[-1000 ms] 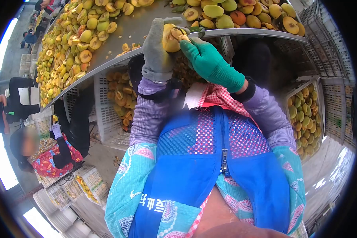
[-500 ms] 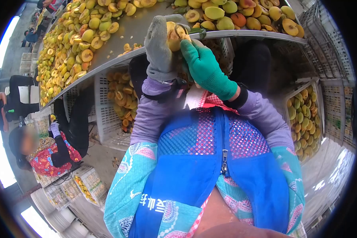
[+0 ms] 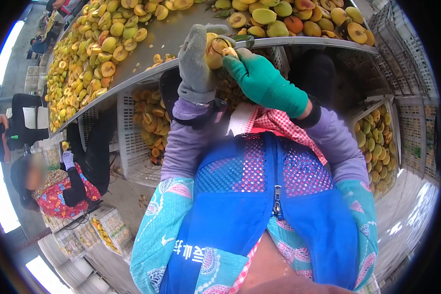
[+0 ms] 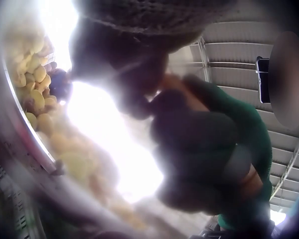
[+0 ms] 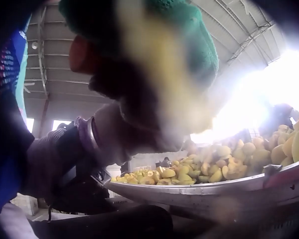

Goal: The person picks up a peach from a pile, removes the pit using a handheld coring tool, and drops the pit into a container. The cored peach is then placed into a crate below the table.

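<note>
- Swinging slightly outward from a moment ago, the green-gloved right hand [image 3: 265,82] pinches pale flesh [image 3: 229,51] on the round yellow fruit [image 3: 212,55]; coring seems unfinished.
- Grey-gloved left hand [image 3: 195,61] curls round the fruit near the metal table rim [image 3: 323,41].
- Thin dark curve [image 3: 221,39], perhaps a tool, is unclear; wrist views blur the fingertips.

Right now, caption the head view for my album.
Grey glove and green glove share one fruit at a heaped table.

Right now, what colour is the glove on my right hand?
Green, showing best in the head view.
</note>
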Demonstrator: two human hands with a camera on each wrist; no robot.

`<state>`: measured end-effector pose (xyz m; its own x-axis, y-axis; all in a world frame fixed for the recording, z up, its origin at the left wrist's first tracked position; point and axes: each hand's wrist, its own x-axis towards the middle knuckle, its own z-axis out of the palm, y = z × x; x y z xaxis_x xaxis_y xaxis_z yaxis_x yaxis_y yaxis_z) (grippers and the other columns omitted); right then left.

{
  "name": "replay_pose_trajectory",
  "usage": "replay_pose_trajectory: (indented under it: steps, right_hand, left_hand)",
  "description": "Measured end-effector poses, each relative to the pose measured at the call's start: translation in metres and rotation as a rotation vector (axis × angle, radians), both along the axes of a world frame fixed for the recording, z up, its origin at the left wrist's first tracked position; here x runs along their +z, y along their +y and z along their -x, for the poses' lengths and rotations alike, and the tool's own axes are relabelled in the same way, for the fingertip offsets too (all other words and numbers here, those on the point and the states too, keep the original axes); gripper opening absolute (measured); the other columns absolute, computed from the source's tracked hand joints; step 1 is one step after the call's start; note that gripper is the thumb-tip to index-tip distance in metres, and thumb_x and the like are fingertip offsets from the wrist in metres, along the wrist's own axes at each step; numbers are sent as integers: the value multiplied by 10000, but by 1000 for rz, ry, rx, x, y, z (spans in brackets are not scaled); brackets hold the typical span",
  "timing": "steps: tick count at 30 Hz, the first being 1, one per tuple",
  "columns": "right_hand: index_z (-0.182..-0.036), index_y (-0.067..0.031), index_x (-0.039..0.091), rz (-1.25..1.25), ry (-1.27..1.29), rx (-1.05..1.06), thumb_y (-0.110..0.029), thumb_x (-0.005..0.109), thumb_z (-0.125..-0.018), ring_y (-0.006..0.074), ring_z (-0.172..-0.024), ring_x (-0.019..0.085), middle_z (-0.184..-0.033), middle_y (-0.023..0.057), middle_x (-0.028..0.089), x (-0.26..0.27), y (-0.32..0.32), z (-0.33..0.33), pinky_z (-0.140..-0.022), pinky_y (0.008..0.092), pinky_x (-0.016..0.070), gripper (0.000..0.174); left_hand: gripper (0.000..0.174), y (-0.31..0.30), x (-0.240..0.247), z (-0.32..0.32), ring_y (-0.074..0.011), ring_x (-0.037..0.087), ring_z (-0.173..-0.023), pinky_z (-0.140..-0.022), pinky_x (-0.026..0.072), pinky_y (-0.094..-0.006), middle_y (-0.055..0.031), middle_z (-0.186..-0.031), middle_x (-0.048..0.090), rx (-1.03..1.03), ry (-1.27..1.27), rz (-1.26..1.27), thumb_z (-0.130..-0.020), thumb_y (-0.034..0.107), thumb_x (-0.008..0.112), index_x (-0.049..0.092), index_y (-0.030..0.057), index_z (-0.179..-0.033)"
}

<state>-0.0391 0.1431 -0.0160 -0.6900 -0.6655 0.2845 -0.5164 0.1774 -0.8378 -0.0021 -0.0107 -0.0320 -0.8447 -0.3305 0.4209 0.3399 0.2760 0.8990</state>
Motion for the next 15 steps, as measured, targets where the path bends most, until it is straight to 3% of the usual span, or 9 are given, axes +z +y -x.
replay_pose_trajectory:
  steps: [1,4,7,8,10,12,15]
  right_hand:
    - [-961,0,566,-29,56,-4,-369,469,-977,325,-577,600,-658,157,593,-1,0,3,-520,400,466,382]
    - [-930,-17,565,-146,-530,192,-414,447,-983,189,-469,550,-597,77,551,16,6,10,-422,320,420,417]
    - [-901,-24,563,-17,-838,309,-434,430,-988,79,-430,464,-579,10,504,17,8,8,-372,249,359,439]
    - [-895,-25,561,64,-807,290,-428,431,-989,78,-432,456,-577,5,499,11,5,5,-376,245,358,433]
    - [-881,-28,559,220,-754,255,-417,434,-991,74,-437,441,-572,-4,489,-12,-4,-7,-382,237,356,423]
    - [-855,-32,553,297,-838,231,-400,441,-992,80,-432,441,-568,-1,488,-17,-8,-15,-388,242,365,408]
    - [-844,-44,550,345,-963,186,-397,445,-990,85,-428,436,-575,1,493,-18,-12,-19,-391,244,367,397]
  left_hand:
    - [529,0,6,-1,-213,635,-822,-752,538,-305,-175,-924,650,4,-23,21,-1026,373,291,544,-80,-1123]
    - [527,-4,1,-1,-212,638,-799,-737,539,-302,-171,-888,653,16,-32,65,-1027,374,291,548,-78,-1114]
    - [532,3,2,-4,-207,637,-781,-717,537,-297,-166,-856,651,-12,-52,-128,-1024,386,299,555,-73,-1104]
    - [533,6,5,-4,-205,636,-777,-710,536,-294,-164,-846,650,-27,-66,-228,-1023,391,304,557,-71,-1101]
    - [293,9,10,-4,-183,647,-763,-689,522,-290,-125,-845,657,28,-55,-47,-931,226,472,593,-28,-1013]
    - [265,8,11,-4,-175,642,-750,-676,513,-280,-119,-840,655,21,-100,5,-922,216,509,610,-22,-979]
    - [440,5,21,5,-175,618,-737,-673,506,-260,-142,-830,643,-49,-283,-102,-991,350,432,614,-50,-990]
